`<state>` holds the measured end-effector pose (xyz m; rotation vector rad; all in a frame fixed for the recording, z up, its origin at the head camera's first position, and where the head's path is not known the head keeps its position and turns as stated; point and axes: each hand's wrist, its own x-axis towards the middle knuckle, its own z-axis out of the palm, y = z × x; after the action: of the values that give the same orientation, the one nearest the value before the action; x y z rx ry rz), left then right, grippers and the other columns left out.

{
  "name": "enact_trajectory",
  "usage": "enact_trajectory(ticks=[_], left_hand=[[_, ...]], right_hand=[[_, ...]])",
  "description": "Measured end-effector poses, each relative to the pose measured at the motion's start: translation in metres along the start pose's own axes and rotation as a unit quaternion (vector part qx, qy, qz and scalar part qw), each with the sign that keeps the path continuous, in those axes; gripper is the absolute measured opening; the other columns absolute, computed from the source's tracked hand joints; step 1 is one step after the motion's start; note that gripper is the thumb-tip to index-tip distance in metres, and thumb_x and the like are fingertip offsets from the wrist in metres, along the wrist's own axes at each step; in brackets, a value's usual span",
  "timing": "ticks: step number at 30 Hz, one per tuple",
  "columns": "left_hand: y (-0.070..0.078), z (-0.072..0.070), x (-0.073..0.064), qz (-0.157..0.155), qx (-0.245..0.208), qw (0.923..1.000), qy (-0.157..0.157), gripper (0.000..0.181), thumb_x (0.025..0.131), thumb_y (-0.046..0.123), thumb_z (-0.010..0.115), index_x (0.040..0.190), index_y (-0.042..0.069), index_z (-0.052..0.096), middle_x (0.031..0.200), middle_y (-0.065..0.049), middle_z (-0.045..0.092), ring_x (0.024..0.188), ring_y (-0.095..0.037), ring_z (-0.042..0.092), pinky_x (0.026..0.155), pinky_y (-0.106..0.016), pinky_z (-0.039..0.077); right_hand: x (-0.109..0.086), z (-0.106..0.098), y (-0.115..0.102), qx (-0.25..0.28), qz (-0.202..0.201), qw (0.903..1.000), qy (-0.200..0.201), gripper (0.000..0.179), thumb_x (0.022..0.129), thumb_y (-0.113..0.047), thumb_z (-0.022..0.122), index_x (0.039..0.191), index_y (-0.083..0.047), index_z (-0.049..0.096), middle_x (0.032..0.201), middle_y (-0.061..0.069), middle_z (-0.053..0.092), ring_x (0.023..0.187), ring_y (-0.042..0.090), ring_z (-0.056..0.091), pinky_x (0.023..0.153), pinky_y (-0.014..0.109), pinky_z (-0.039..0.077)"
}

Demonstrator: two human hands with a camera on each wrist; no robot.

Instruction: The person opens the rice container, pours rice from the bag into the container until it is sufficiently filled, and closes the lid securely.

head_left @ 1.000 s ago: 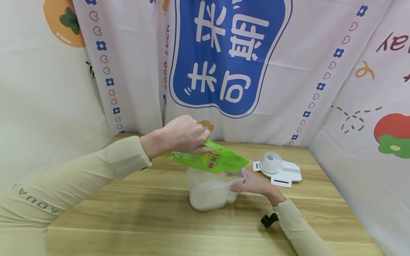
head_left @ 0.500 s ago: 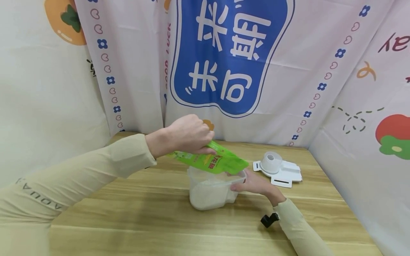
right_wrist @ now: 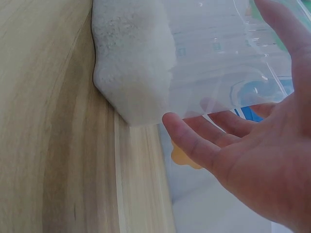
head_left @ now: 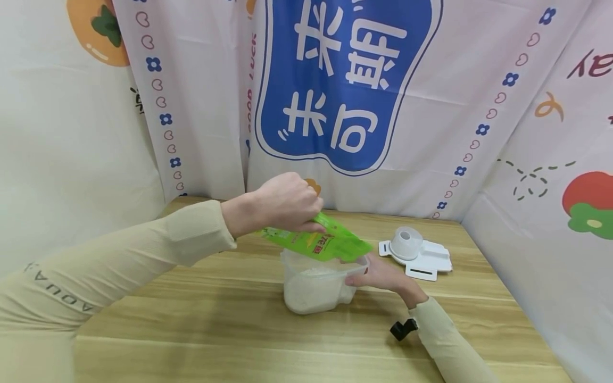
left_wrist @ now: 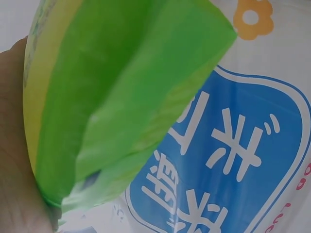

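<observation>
My left hand (head_left: 289, 205) grips a green printed bag (head_left: 337, 242) and holds it tilted, its lower end over the open top of a clear plastic storage container (head_left: 313, 295). In the left wrist view the bag's green film (left_wrist: 121, 87) fills much of the picture beside the palm. White rice (right_wrist: 133, 53) fills the lower part of the container, which stands upright on the table. My right hand (head_left: 378, 274) holds the container's right side near the rim, thumb in front. From the right wrist, several fingers (right_wrist: 194, 143) show against the clear wall. The bag's mouth is hidden.
A white lid (head_left: 436, 258) with a clear cup (head_left: 406, 243) on it lies on the wooden table (head_left: 215, 330), right of the container. Printed white cloth (head_left: 431, 149) walls the table at the back and sides. A black clip-like piece (head_left: 403, 330) sits at the right wrist.
My left hand and the bag have shifted slightly to the right. The container and my right hand stay in place.
</observation>
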<state>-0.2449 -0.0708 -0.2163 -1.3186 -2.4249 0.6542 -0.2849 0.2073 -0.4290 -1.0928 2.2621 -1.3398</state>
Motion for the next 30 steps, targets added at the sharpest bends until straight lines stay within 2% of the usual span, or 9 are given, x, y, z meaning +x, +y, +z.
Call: enact_trajectory(ticks=[6, 13, 17, 23, 26, 30], left_hand=[[0.003, -0.001, 0.003, 0.011, -0.001, 0.9999, -0.002, 0.053, 0.094, 0.062, 0.051, 0.081, 0.014, 0.069, 0.055, 0.005, 0.043, 0.048, -0.010, 0.041, 0.044, -0.021, 0.030], [0.005, -0.008, 0.005, 0.024, 0.024, 0.9993, -0.013, 0.055, 0.092, 0.064, 0.051, 0.084, 0.014, 0.071, 0.060, 0.004, 0.054, 0.053, -0.012, 0.046, 0.046, -0.022, 0.035], [0.005, -0.014, 0.006, 0.023, 0.043, 0.9986, -0.021, 0.057, 0.091, 0.067, 0.050, 0.084, 0.015, 0.072, 0.065, 0.002, 0.062, 0.054, -0.012, 0.049, 0.047, -0.022, 0.039], [0.004, -0.024, 0.007, 0.025, 0.046, 0.9982, -0.031, 0.058, 0.090, 0.068, 0.051, 0.092, 0.015, 0.074, 0.071, 0.001, 0.068, 0.053, -0.013, 0.053, 0.048, -0.021, 0.041], [0.005, -0.026, 0.007, 0.026, 0.049, 0.9979, -0.033, 0.059, 0.090, 0.068, 0.051, 0.095, 0.015, 0.075, 0.073, 0.001, 0.070, 0.054, -0.013, 0.055, 0.048, -0.021, 0.042], [0.003, -0.026, 0.005, 0.020, 0.040, 0.9985, -0.030, 0.058, 0.090, 0.068, 0.052, 0.091, 0.014, 0.074, 0.071, 0.001, 0.067, 0.054, -0.013, 0.054, 0.048, -0.021, 0.041]], right_hand=[[-0.002, 0.000, -0.001, 0.006, 0.016, 0.9999, -0.004, 0.077, 0.086, -0.020, 0.074, 0.151, -0.031, 0.033, 0.148, -0.002, 0.048, 0.137, 0.025, 0.044, 0.114, 0.054, 0.033], [-0.004, 0.000, -0.002, 0.015, 0.026, 0.9995, -0.008, 0.075, 0.086, -0.019, 0.074, 0.149, -0.027, 0.034, 0.145, -0.002, 0.051, 0.134, 0.023, 0.047, 0.113, 0.050, 0.036], [-0.004, 0.000, -0.002, 0.023, 0.023, 0.9994, -0.011, 0.077, 0.085, -0.018, 0.074, 0.149, -0.026, 0.032, 0.143, 0.000, 0.052, 0.132, 0.022, 0.049, 0.111, 0.044, 0.039], [-0.002, -0.001, 0.001, 0.014, 0.007, 0.9998, -0.011, 0.080, 0.084, -0.019, 0.074, 0.151, -0.028, 0.029, 0.144, -0.001, 0.051, 0.132, 0.020, 0.049, 0.111, 0.038, 0.041], [-0.001, -0.002, 0.001, 0.009, 0.007, 0.9999, -0.009, 0.082, 0.084, -0.019, 0.075, 0.151, -0.029, 0.028, 0.144, -0.003, 0.051, 0.133, 0.019, 0.049, 0.112, 0.038, 0.040], [-0.001, -0.002, -0.001, 0.005, 0.011, 0.9999, -0.007, 0.084, 0.084, -0.020, 0.076, 0.151, -0.031, 0.027, 0.146, -0.004, 0.048, 0.135, 0.020, 0.046, 0.113, 0.045, 0.037]])
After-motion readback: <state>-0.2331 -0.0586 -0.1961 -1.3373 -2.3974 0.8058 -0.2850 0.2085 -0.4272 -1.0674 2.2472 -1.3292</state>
